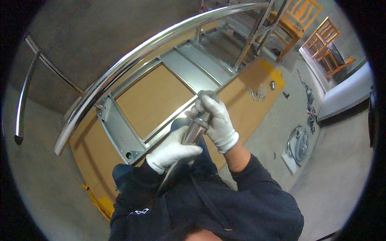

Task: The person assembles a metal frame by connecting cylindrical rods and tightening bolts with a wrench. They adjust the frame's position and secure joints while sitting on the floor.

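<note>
At frame centre, the left hand (173,149) and right hand (215,118) are both clenching a steel tube (194,131); gloves slipping could be dropping it onto the metal frame (120,132).

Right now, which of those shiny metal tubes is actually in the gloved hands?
The short steel tube at the chest, gripped by both hands; the long curved rail and the bent tube at far left lie untouched.

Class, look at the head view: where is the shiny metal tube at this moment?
The metal tube is at the picture's centre, gripped between the gloved left hand below and right hand above, over the table frame on the wooden tabletop.
</note>
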A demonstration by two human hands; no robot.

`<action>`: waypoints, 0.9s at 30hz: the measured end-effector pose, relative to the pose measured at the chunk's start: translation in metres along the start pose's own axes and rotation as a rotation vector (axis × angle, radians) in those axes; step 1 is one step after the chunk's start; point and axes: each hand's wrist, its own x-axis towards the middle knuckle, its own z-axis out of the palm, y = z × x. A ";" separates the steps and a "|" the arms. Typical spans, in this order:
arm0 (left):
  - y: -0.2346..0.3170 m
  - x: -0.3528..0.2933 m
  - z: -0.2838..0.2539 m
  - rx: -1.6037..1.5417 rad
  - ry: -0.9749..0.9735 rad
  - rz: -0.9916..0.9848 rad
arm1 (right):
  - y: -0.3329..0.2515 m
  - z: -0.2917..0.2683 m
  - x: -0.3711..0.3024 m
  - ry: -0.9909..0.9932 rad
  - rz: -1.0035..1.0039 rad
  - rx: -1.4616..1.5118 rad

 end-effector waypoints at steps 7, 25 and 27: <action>-0.017 0.015 0.001 0.378 0.102 0.183 | 0.014 -0.028 0.007 -0.041 -0.007 -0.040; -0.012 0.036 -0.016 0.779 0.405 -0.066 | 0.040 -0.030 0.050 0.172 0.027 -0.188; -0.016 0.052 -0.014 0.962 0.491 -0.147 | 0.053 -0.047 0.065 0.232 0.025 -0.196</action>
